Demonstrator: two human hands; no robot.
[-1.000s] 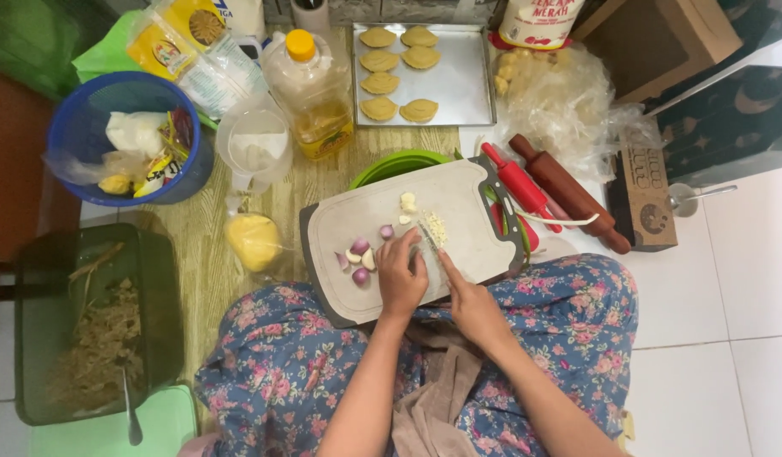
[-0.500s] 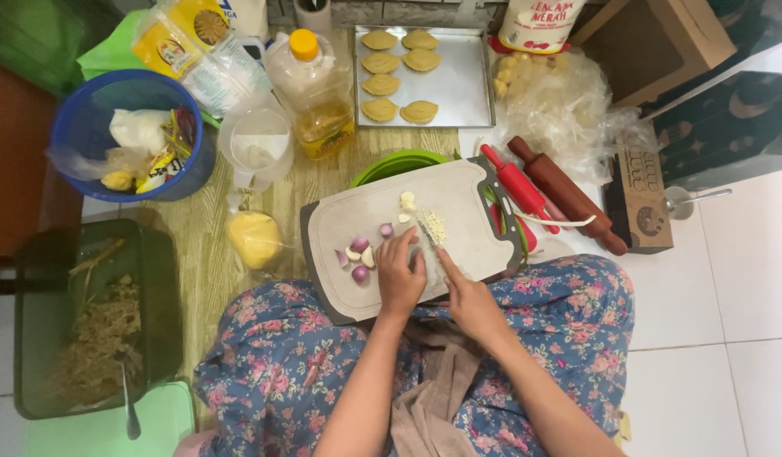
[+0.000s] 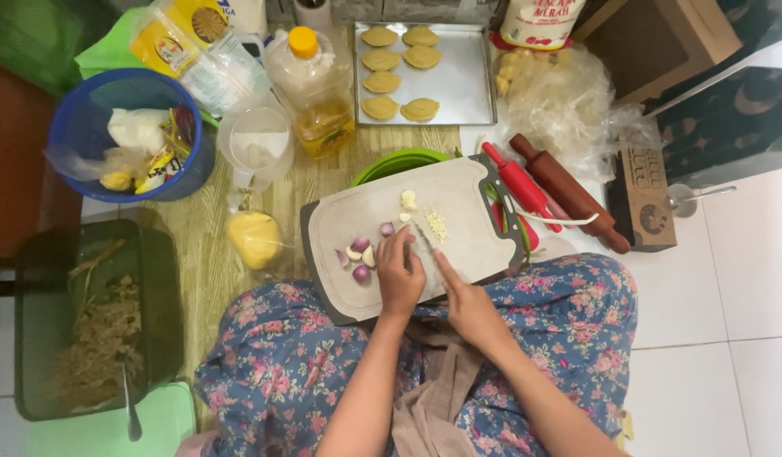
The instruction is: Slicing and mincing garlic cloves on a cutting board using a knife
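A grey cutting board [image 3: 458,190] rests against my lap, which is covered by a floral skirt. My left hand [image 3: 399,275] presses a small piece down on the board, fingers curled over it. Beside it my right hand [image 3: 465,298] grips a knife [image 3: 425,239] whose blade angles up toward a small pile of chopped garlic [image 3: 436,224]. A whole garlic clove [image 3: 408,199] lies further back. Several small purple shallots [image 3: 359,256] sit just left of my left hand.
A metal tray [image 3: 467,85] with several filled pastries stands at the back. An oil bottle [image 3: 315,80], a plastic jug [image 3: 255,148], a blue bucket [image 3: 86,118], a green bowl [image 3: 395,162], two rolling pins [image 3: 564,190] and a dark tub [image 3: 154,262] surround the board.
Both hands stay on the board with only slight shifts of the knife and fingers; the chopped pile sits in the same place.
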